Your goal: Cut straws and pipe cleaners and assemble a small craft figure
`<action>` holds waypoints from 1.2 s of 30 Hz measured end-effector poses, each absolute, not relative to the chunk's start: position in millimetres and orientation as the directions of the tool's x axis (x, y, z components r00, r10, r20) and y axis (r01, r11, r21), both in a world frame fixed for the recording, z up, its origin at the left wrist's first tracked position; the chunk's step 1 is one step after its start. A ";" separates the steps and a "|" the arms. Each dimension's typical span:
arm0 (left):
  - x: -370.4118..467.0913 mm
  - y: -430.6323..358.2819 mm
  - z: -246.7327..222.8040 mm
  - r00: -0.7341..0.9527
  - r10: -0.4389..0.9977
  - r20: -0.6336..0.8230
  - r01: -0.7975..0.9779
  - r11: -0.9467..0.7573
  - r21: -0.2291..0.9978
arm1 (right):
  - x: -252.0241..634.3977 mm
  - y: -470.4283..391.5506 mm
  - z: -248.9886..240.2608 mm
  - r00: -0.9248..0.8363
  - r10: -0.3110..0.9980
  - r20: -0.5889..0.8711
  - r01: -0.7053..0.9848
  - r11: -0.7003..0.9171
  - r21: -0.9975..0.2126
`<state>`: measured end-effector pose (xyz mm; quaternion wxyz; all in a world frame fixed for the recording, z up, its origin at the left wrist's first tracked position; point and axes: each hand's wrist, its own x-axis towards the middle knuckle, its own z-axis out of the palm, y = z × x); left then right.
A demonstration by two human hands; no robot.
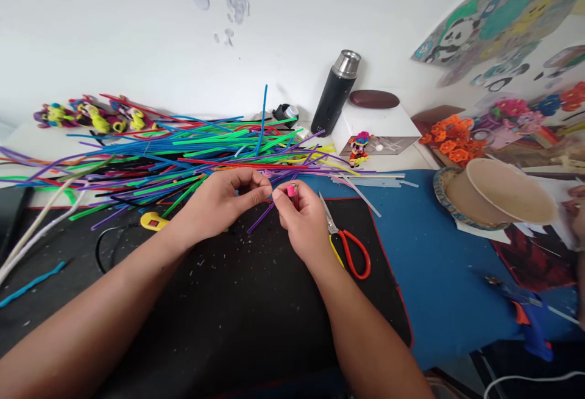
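My left hand (228, 199) is closed in a pinch, thumb against forefinger. Whatever sits between those fingertips is too small to make out. Its tip meets my right hand (304, 219), which is curled around a small lighter (292, 192) with a pink top and a bit of metal. Behind both hands spreads a large heap of coloured pipe cleaners (183, 149) in blue, green, purple and red. Just right of my right hand lie scissors (354, 253) with red and yellow handles. Left of my left hand, a yellow tool (154, 221) with a black cord rests on the black mat (228, 326).
Pipe-cleaner figures (94, 114) lie at the back left; another figure (359, 148) leans on a white box (375, 125). A black thermos (336, 91) stands behind. On the blue cloth (420, 265) are a beige bowl (507, 192) and a blue glue gun (530, 314). Another person's hand (576, 198) shows far right.
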<state>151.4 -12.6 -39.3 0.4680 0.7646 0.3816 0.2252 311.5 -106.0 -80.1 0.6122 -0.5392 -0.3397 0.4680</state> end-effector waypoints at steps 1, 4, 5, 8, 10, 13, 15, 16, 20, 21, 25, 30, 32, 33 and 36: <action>151.3 -12.3 -38.5 0.606 0.795 -0.020 0.365 -0.256 0.895 | 311.7 -105.5 -79.5 0.326 0.941 -0.091 -0.224 -0.016 -0.974; 150.4 -11.2 -36.0 0.577 0.816 -0.044 0.346 -0.196 0.918 | 311.9 -103.9 -77.4 0.315 0.944 -0.093 -0.283 0.000 -0.959; 149.9 -10.7 -35.6 0.562 0.825 -0.057 0.346 -0.173 0.922 | 311.8 -103.4 -76.8 0.314 0.945 -0.096 -0.303 0.004 -0.953; 148.2 -9.2 -35.4 0.547 0.834 -0.072 0.349 -0.149 0.925 | 311.2 -102.3 -76.2 0.310 0.945 -0.107 -0.343 0.006 -0.939; 147.5 -8.5 -35.6 0.569 0.822 -0.032 0.322 -0.187 0.928 | 310.9 -101.9 -77.2 0.308 0.945 -0.108 -0.359 0.011 -0.933; 147.5 -8.7 -35.5 0.609 0.793 0.020 0.283 -0.242 0.928 | 310.9 -101.5 -80.3 0.305 0.946 -0.107 -0.372 0.015 -0.928; 148.0 -9.8 -35.0 0.625 0.780 0.018 0.289 -0.253 0.923 | 311.0 -101.5 -81.9 0.299 0.948 -0.107 -0.374 0.014 -0.927; 148.2 -10.5 -34.8 0.630 0.776 0.016 0.295 -0.259 0.920 | 311.0 -101.6 -82.2 0.297 0.949 -0.104 -0.374 0.015 -0.927; 148.9 -12.3 -35.2 0.631 0.776 0.030 0.320 -0.295 0.900 | 310.6 -102.3 -80.3 0.290 0.951 -0.104 -0.362 0.009 -0.932; 148.9 -12.2 -35.8 0.630 0.776 0.036 0.327 -0.307 0.893 | 310.4 -102.6 -79.7 0.291 0.951 -0.108 -0.356 0.003 -0.935; 148.0 -11.2 -38.8 0.630 0.774 0.061 0.354 -0.357 0.864 | 309.6 -103.2 -79.6 0.296 0.949 -0.109 -0.333 -0.004 -0.943; 146.9 -11.1 -41.0 0.627 0.775 0.079 0.357 -0.376 0.855 | 310.0 -102.6 -81.2 0.305 0.947 -0.099 -0.330 0.007 -0.944; 147.4 -11.4 -40.2 0.620 0.780 0.085 0.360 -0.379 0.852 | 310.8 -102.0 -80.0 0.321 0.942 -0.101 -0.345 0.017 -0.938; 147.9 -11.5 -39.4 0.615 0.784 0.088 0.360 -0.377 0.853 | 311.3 -101.8 -79.2 0.330 0.938 -0.104 -0.354 0.021 -0.935; 149.7 -11.7 -36.4 0.599 0.795 0.096 0.349 -0.367 0.862 | 312.4 -101.2 -77.2 0.341 0.933 -0.110 -0.372 0.026 -0.928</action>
